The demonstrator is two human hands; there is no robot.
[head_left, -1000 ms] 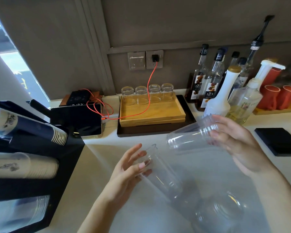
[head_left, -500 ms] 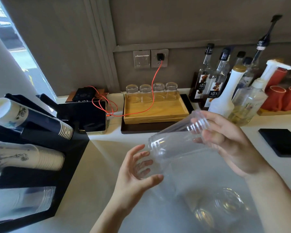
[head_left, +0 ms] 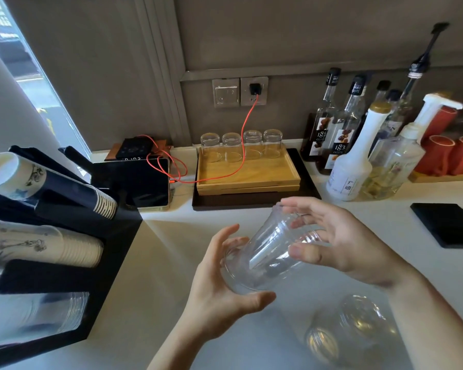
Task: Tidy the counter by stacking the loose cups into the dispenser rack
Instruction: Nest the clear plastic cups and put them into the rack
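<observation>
Both hands hold a stack of clear plastic cups (head_left: 267, 252) above the white counter (head_left: 161, 252), tilted with the wide mouth toward the lower left. My left hand (head_left: 225, 287) cups the mouth end from below. My right hand (head_left: 340, 241) grips the narrow base end. More clear cups (head_left: 350, 329) lie loose on the counter at the lower right. The black dispenser rack (head_left: 110, 249) stands at the left, holding dark printed paper cups (head_left: 51, 185) on top, pale paper cups (head_left: 48, 249) in the middle and clear cups (head_left: 38, 313) at the bottom.
A wooden tray (head_left: 249, 174) with several upturned glasses sits at the back. A tablet (head_left: 137, 182) with an orange cable lies left of it. Syrup bottles (head_left: 342, 137), a pump bottle (head_left: 396, 156) and red cups (head_left: 449, 153) crowd the back right. A black pad (head_left: 447, 222) lies at the right.
The cups that were apart in each hand have come together into one nested stack. Both hands have closed in on it and it has tilted more upright.
</observation>
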